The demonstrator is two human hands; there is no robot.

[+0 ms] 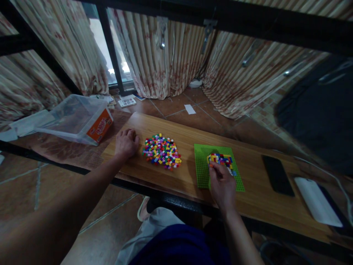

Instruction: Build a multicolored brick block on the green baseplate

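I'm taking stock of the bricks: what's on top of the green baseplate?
A cluster of multicoloured bricks sits on the green baseplate, around its middle. The right hand hides part of the cluster and of the baseplate; what lies beneath the hand cannot be seen.

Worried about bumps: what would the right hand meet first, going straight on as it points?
Probably the assembled bricks on the green baseplate, right by the fingers of the right hand; depth there is unclear.
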